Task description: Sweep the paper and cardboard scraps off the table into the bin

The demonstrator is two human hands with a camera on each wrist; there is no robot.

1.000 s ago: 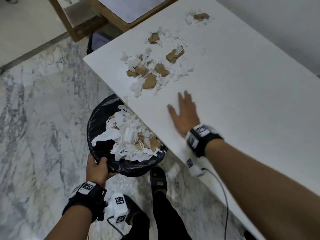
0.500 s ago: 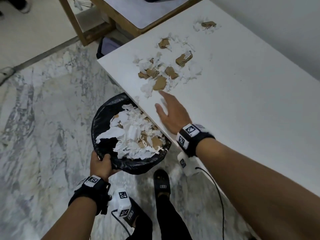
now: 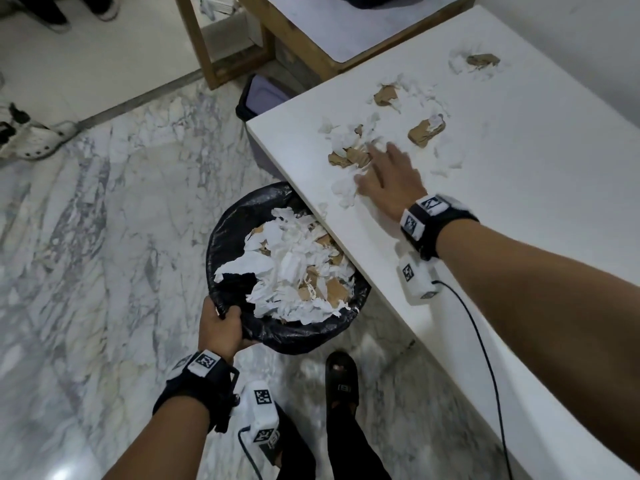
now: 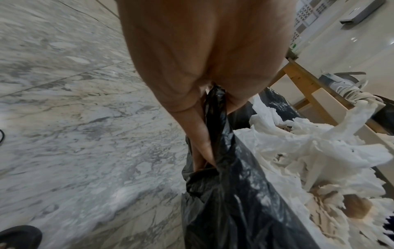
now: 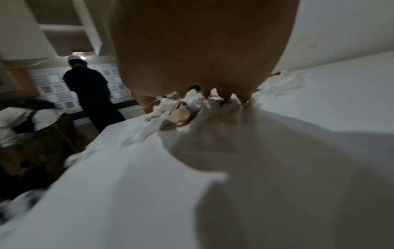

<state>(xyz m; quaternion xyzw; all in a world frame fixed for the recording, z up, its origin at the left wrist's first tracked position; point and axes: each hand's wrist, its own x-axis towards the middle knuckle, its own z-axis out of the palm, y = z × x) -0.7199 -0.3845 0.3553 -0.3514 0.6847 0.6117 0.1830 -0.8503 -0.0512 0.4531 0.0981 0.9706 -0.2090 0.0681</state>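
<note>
White paper and brown cardboard scraps (image 3: pixel 349 155) lie near the left end of the white table (image 3: pixel 519 202). My right hand (image 3: pixel 384 171) lies flat and open on them, its fingers (image 5: pixel 226 96) spread over the nearest pieces (image 5: pixel 181 112). More scraps (image 3: pixel 424 131) lie farther along the table. Below the table's edge sits the bin (image 3: pixel 242 216), lined with a black bag and heaped with paper (image 3: pixel 294 268). My left hand (image 3: pixel 221 327) grips the bag at the bin's near rim (image 4: pixel 215 118).
A wooden-framed stand (image 3: pixel 311 36) is beyond the table's far end, with a dark container (image 3: pixel 263 98) on the marble floor beside it. My sandalled foot (image 3: pixel 341 379) is under the table's edge. Another person (image 5: pixel 89 94) stands in the background.
My right hand has moved forward along the table from its bare part onto the nearest scraps. My left hand kept its grip on the bin's rim.
</note>
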